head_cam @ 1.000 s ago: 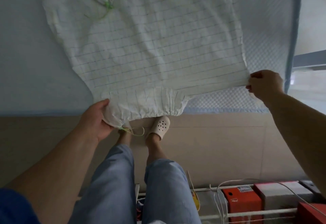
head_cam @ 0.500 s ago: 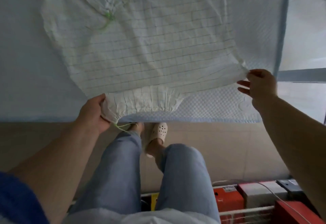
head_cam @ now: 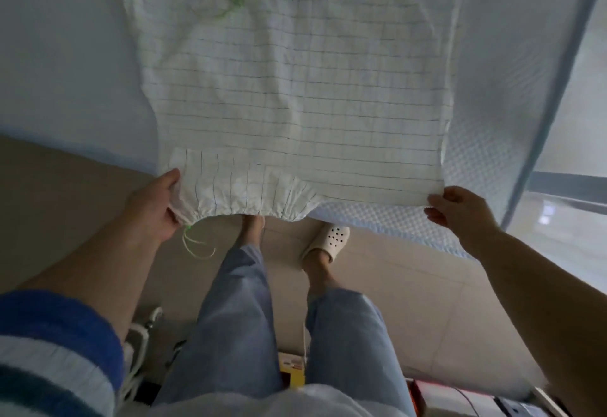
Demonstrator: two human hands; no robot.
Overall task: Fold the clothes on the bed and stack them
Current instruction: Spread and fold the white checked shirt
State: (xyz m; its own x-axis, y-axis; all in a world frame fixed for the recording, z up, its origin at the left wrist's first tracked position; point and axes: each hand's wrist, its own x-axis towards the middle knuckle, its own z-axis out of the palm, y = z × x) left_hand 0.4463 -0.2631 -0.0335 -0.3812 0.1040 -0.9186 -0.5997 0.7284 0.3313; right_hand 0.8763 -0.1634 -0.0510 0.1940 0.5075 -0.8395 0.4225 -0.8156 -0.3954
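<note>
My left hand point(head_cam: 154, 200) grips the gathered corner of the checked garment point(head_cam: 295, 95), and my right hand point(head_cam: 460, 209) pinches its other near corner. The garment lies spread on the bed point(head_cam: 65, 55), its near edge lifted past the bed's side. A green string point(head_cam: 197, 246) dangles by my left hand.
</note>
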